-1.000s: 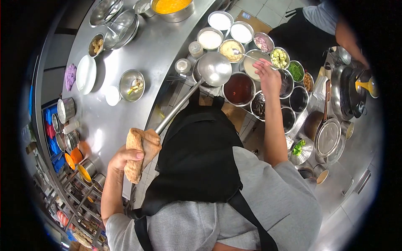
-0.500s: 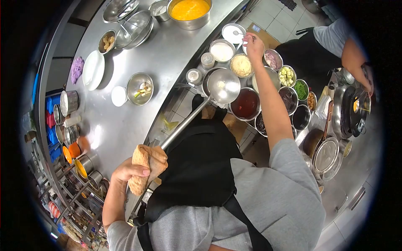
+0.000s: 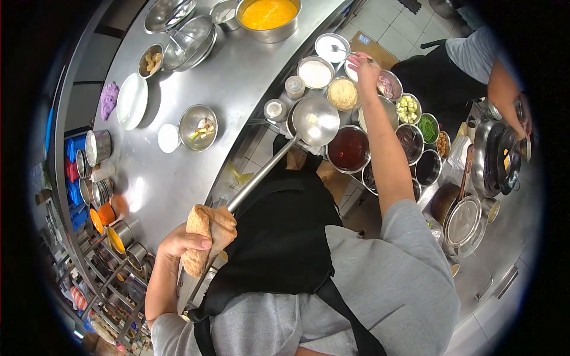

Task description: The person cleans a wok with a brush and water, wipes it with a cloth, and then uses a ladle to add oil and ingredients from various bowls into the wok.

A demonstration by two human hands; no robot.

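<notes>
My left hand is closed around a folded tan cloth wrapped on the handle of a long metal ladle. The ladle's round bowl hangs over the edge of the seasoning containers, with a small pale bit inside. My right hand reaches across, fingers pinched on the handle of a small spoon. That spoon's head lies at the container of white powder. Close by stand a second white-filled container, a bowl of chopped pale garlic-like bits and a pot of dark red sauce.
On the steel counter at left are a bowl of scraps, a white plate and a pot of orange liquid. Another person's hand is beside a dark pan at right.
My right hand has shifted slightly right and toward me along the spoon. The ladle has moved slightly left. At right, the other person's hand has moved slightly.
</notes>
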